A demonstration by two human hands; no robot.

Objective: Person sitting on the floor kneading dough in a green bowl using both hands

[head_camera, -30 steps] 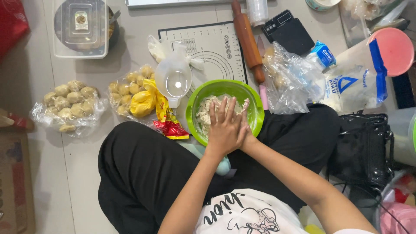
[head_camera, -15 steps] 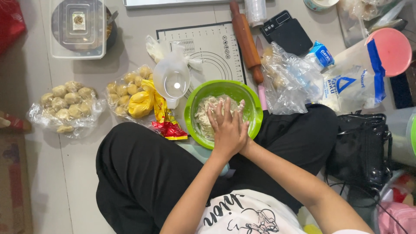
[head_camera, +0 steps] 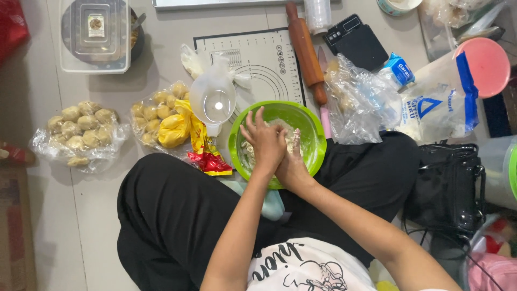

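Note:
A lime-green bowl [head_camera: 319,137] rests against my crossed legs and holds pale, crumbly dough [head_camera: 294,138]. Both of my hands are inside it. My left hand [head_camera: 264,141] lies on top with its fingers spread, pressing down over the dough and over my right hand. My right hand [head_camera: 295,164] is underneath and to the right, dusted with flour. Its fingers are hidden by the left hand.
On the floor lie a white silicone baking mat [head_camera: 253,59] with a clear plastic jug [head_camera: 212,99], a wooden rolling pin [head_camera: 306,51], a black scale [head_camera: 356,40], flour bags [head_camera: 431,108], two plastic sheets of dough balls [head_camera: 81,129] [head_camera: 156,113], a lidded clear container [head_camera: 94,35] and a black handbag [head_camera: 447,183].
My stacked hands have shifted a little to the left in the bowl, and the fingers of my left hand have spread wider.

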